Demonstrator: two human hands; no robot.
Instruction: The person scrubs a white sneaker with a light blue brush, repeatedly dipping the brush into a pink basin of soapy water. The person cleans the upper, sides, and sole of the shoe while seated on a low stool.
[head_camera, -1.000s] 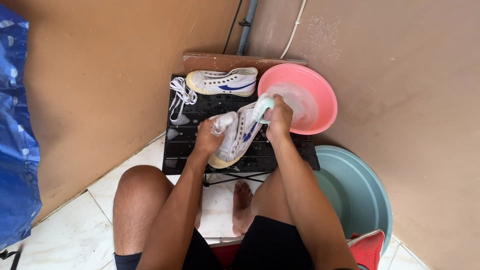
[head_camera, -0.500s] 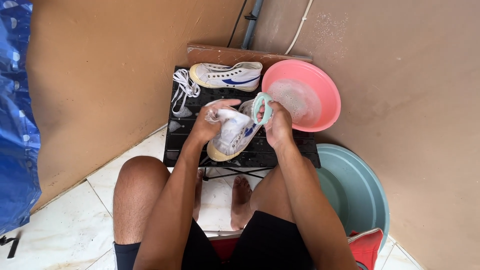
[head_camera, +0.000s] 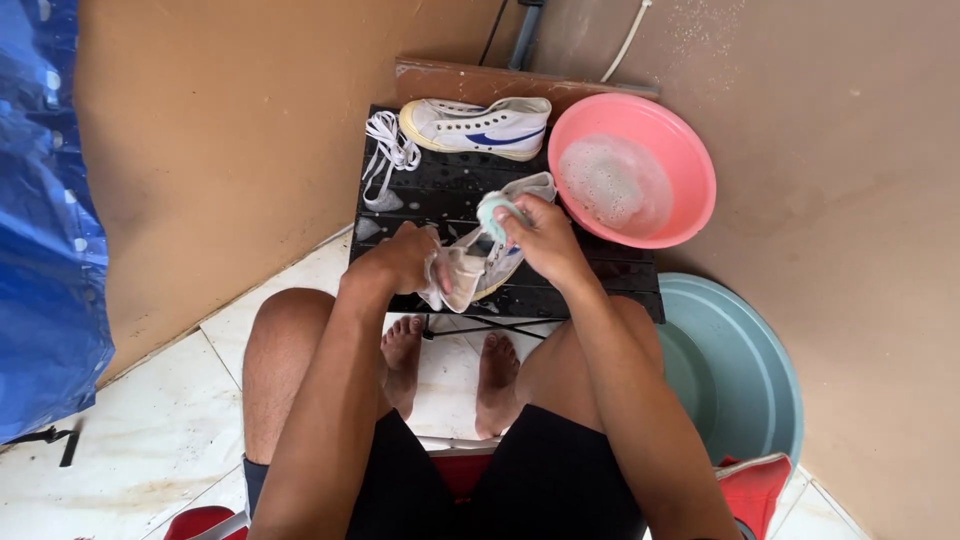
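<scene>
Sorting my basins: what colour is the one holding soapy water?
Pink basin, seen in the head view.

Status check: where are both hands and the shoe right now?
Left hand gripping the white shoe on the black table. Right hand holding a teal brush against it. Pink basin alongside, nothing blocking.

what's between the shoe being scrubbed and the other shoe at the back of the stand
Only wet bare black stand top lies between the held shoe and the other shoe in the head view; the laces sit off to the side.
</scene>
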